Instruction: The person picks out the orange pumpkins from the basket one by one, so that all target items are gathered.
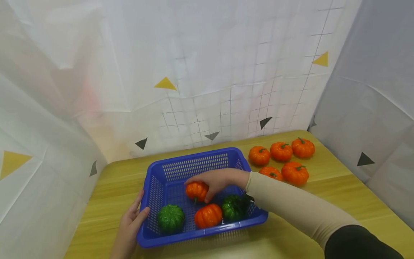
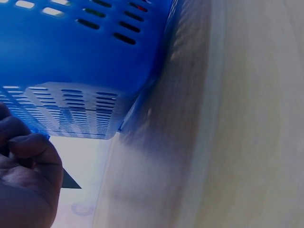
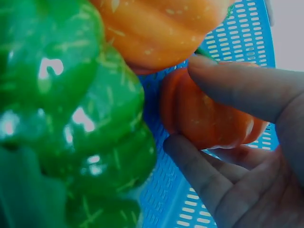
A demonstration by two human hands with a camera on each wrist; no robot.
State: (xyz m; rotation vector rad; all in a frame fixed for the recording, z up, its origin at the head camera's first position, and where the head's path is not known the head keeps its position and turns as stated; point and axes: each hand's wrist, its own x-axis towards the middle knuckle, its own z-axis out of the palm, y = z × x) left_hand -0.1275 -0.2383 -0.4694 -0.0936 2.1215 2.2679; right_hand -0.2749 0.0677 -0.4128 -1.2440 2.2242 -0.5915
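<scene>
A blue perforated plastic basket [image 1: 174, 237] sits on the table. My left hand [image 1: 127, 225] grips its left side, thumb at the rim and fingers along the outer wall. Inside the basket, my right hand [image 1: 216, 181] holds a small orange pumpkin [image 1: 196, 191] between thumb and fingers; the right wrist view shows this pumpkin [image 3: 209, 111] with the thumb over its top. Nearer the front of the basket lie another orange pumpkin [image 1: 208, 216], a green pumpkin [image 1: 170, 218] at the left and a darker green pumpkin [image 1: 232, 208] at the right, partly shaded by the right arm.
Several orange pumpkins [image 1: 281, 151] stand on the wooden table [image 1: 343, 180] right of the basket, one partly hidden by the right sleeve [image 1: 291, 201]. White sheeting [image 1: 207, 72] with yellow and dark triangles encloses the table at the back and sides.
</scene>
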